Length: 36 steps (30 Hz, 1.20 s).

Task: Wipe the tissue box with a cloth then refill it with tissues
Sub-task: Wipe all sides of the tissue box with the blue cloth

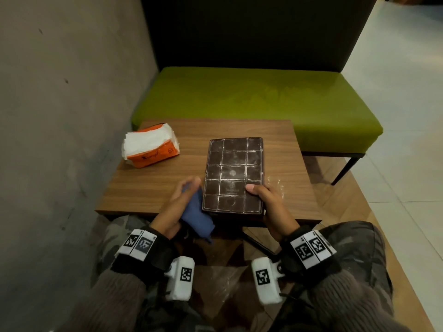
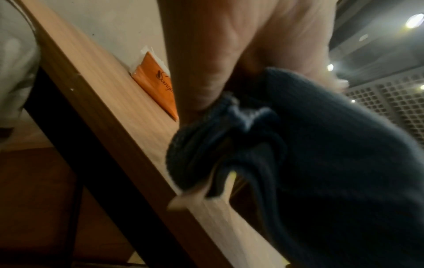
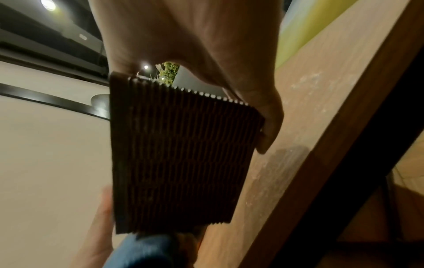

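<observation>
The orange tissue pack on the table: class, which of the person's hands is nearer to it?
Left. The left hand, holding the blue cloth, is nearer the orange tissue pack. The right hand grips the brown tissue box, farther off.

The tissue box (image 1: 233, 174) lay at the table's (image 1: 153, 185) near edge; the tissue pack (image 1: 151, 145) sat at its far-left corner.

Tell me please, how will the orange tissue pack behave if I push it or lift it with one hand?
The orange tissue pack is probably light and soft: its wrapper is open and loose white sheets bulge out. It lies flat on the table, so it should slide, not roll. Lifted by one end, it may sag and shed sheets.
</observation>
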Available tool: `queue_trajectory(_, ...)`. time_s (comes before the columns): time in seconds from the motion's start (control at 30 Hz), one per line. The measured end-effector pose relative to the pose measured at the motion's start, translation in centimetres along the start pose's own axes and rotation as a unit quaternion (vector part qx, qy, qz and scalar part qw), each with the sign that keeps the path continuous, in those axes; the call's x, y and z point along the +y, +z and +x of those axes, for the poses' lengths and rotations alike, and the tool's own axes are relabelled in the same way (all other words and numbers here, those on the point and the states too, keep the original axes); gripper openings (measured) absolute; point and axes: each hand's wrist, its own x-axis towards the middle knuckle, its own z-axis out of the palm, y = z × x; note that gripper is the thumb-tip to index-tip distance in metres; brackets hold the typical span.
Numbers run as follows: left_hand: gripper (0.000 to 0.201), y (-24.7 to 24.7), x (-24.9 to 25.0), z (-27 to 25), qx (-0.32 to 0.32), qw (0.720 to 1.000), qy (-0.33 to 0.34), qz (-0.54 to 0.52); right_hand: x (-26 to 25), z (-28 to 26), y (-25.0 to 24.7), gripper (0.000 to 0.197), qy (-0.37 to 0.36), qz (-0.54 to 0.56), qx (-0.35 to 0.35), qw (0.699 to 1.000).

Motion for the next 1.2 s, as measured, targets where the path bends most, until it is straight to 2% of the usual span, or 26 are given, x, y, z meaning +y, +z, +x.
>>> queue_trajectory(0.07, 0.047, 0.2, 0.5, 0.0, 0.1, 0.993, 0.047, -0.03, 0.4, 0.1, -0.2, 0.082, -0.011, 0.01, 0.035, 0.999)
queue_trajectory(0.1, 0.034, 0.3, 0.8, -0.3, 0.123, 0.988, 0.093, -0.013, 0.5, 0.2, -0.3, 0.082, -0.016, 0.017, 0.049, 0.999)
queue_trajectory(0.17, 0.037, 0.8, 1.4, -1.3, 0.113, 0.957, 0.238, 0.12, 0.7, 0.5, -0.2, 0.089, -0.015, 0.021, 0.075, 0.997)
queue_trajectory(0.23, 0.044, 1.5, 1.4, -2.6, 0.049, 0.881, 0.369, 0.293, 0.5, 0.6, 0.2, 0.098, -0.015, 0.019, 0.091, 0.996)
queue_trajectory(0.3, 0.047, 1.9, 0.5, -3.2, -0.039, 0.782, 0.438, 0.441, 0.3, 0.4, 0.6, 0.098, -0.026, 0.031, 0.094, 0.995)
queue_trajectory(0.33, 0.048, 1.8, 0.2, -3.1, -0.056, 0.742, 0.46, 0.484, 0.1, 0.3, 0.7, 0.098, -0.032, 0.033, 0.094, 0.994)
queue_trajectory(0.37, 0.047, 1.6, 0.1, -2.9, -0.047, 0.736, 0.463, 0.492, 0.0, 0.2, 0.6, 0.097, -0.039, 0.03, 0.095, 0.994)
queue_trajectory(0.43, 0.044, 1.1, 0.7, -2.4, 0.009, 0.793, 0.429, 0.433, -0.2, -0.3, 0.7, 0.095, -0.051, 0.031, 0.095, 0.994)
queue_trajectory(0.47, 0.043, 0.9, 0.8, -2.3, 0.023, 0.809, 0.422, 0.409, -0.3, -0.5, 0.7, 0.095, -0.055, 0.033, 0.1, 0.993)
queue_trajectory(0.5, 0.044, 0.9, 0.8, -2.5, 0.01, 0.807, 0.423, 0.412, -0.3, -0.5, 0.7, 0.097, -0.059, 0.041, 0.105, 0.992)
queue_trajectory(0.6, 0.046, 1.2, -0.2, -4.0, -0.104, 0.754, 0.452, 0.466, -0.8, -0.8, 0.6, 0.101, -0.061, 0.059, 0.113, 0.99)
queue_trajectory(0.63, 0.044, 1.2, -0.3, -4.3, -0.122, 0.746, 0.454, 0.472, -0.9, -0.9, 0.5, 0.099, -0.061, 0.053, 0.106, 0.991)
queue_trajectory(0.67, 0.042, 1.2, 0.0, -4.3, -0.118, 0.757, 0.443, 0.465, -1.0, -1.0, 0.5, 0.096, -0.059, 0.039, 0.091, 0.993)
queue_trajectory(0.73, 0.039, 1.5, 0.7, -3.7, -0.062, 0.795, 0.422, 0.432, -1.0, -1.2, 0.9, 0.083, -0.053, 0.027, 0.069, 0.996)
queue_trajectory(0.8, 0.038, 2.1, 1.0, -3.5, -0.032, 0.807, 0.417, 0.416, -1.1, -1.3, 1.0, 0.083, -0.06, 0.033, 0.082, 0.994)
queue_trajectory(0.87, 0.037, 2.2, 0.4, -4.0, -0.056, 0.795, 0.423, 0.431, -1.3, -1.2, 0.8, 0.094, -0.061, 0.04, 0.1, 0.992)
queue_trajectory(0.97, 0.037, 1.3, -0.2, -4.5, -0.095, 0.768, 0.433, 0.461, -1.4, -1.4, 0.3, 0.091, -0.064, 0.028, 0.099, 0.993)
queue_trajectory(1.0, 0.037, 1.2, -0.1, -4.2, -0.085, 0.772, 0.433, 0.458, -1.2, -1.5, 0.3, 0.09, -0.062, 0.029, 0.091, 0.994)
queue_trajectory(1.1, 0.037, 1.7, 0.6, -3.6, -0.013, 0.818, 0.416, 0.396, -0.6, -1.5, 0.6, 0.087, -0.057, 0.035, 0.083, 0.994)
queue_trajectory(1.13, 0.038, 2.1, 0.4, -3.7, -0.01, 0.818, 0.419, 0.394, -0.4, -1.3, 0.6, 0.091, -0.053, 0.04, 0.09, 0.994)
queue_trajectory(1.2, 0.041, 2.2, -0.2, -4.5, -0.058, 0.791, 0.434, 0.427, -0.3, -1.1, 0.3, 0.099, -0.04, 0.052, 0.106, 0.992)
